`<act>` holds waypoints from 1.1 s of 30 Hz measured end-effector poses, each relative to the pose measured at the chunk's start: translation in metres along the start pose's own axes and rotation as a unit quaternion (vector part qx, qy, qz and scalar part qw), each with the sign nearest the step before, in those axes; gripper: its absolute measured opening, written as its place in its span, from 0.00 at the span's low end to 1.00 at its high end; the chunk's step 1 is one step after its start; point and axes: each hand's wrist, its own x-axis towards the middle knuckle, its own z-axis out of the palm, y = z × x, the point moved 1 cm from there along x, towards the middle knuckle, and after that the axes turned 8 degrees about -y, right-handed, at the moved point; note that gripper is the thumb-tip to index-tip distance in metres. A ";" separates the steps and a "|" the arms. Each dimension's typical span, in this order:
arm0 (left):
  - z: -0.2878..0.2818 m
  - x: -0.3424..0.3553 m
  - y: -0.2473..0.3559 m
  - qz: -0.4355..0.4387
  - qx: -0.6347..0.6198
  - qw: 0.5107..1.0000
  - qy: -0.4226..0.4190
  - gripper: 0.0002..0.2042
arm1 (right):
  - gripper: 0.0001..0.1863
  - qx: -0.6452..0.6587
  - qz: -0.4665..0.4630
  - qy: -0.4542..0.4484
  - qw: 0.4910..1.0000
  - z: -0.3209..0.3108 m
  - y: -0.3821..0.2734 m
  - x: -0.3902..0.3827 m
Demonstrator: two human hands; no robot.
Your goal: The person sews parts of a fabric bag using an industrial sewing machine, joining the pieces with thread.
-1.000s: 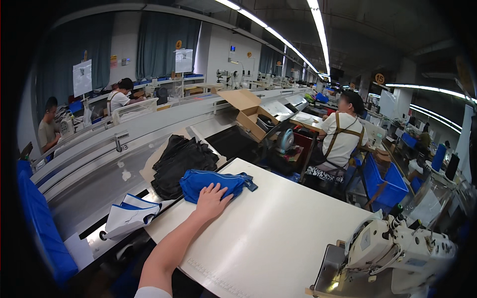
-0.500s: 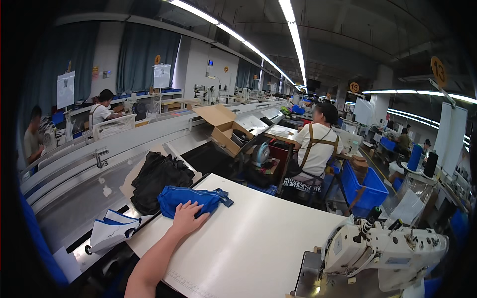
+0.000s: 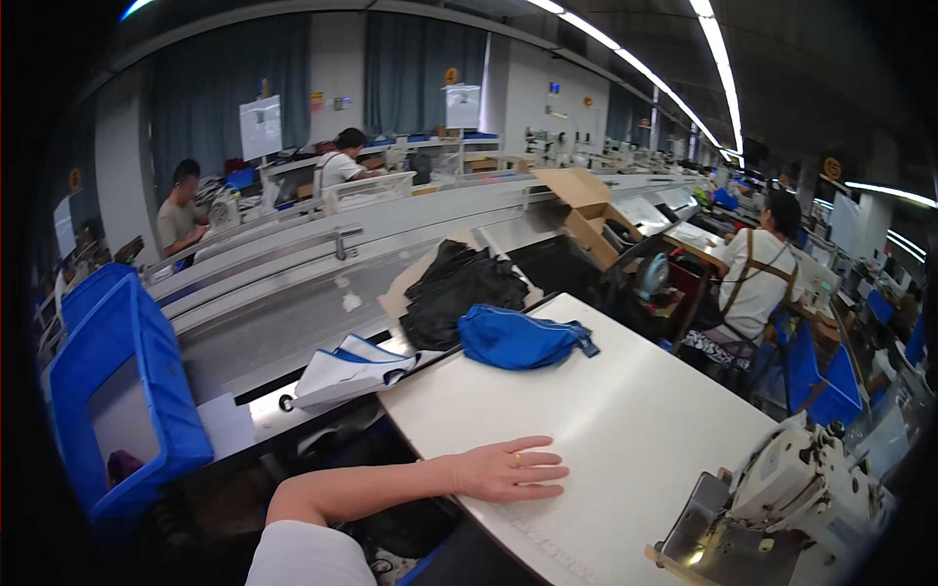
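My left hand (image 3: 510, 471) lies palm down over the white tabletop (image 3: 635, 430), fingers stretched and spread to the right. A ring sits on one finger, and nothing is held. Farther off, apart from the hand, a blue fabric pouch (image 3: 518, 339) with a pale zip line and a short strap end lies at the table's far left edge. Behind it sits a heap of black fabric (image 3: 464, 293) on brown card. White pieces with blue edging (image 3: 352, 373) rest left of the pouch. My right hand is out of sight.
A sewing machine (image 3: 806, 488) stands at the lower right. On the left, a blue plastic crate (image 3: 176, 391) is tilted beside a metal trough (image 3: 264, 332). An open cardboard box (image 3: 596, 234) lies beyond the table, and a co-worker (image 3: 762, 273) sits at the far right.
My left hand has let go of the blue pouch and come back nearer to me over the tabletop. The view has swung left, bringing the blue crate into sight.
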 end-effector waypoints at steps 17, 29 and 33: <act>-0.117 -0.175 -0.054 -0.667 -0.128 0.714 -0.168 0.19 | 0.12 -0.002 0.018 -0.003 1.000 0.000 -0.004 0.002; -0.122 -0.108 -0.072 -0.396 0.205 0.892 0.078 0.21 | 0.09 0.012 0.064 0.018 0.998 -0.002 -0.007 0.001; -0.109 -0.095 -0.057 -0.374 0.177 0.904 0.105 0.15 | 0.08 0.027 0.071 0.017 0.997 -0.007 -0.008 0.000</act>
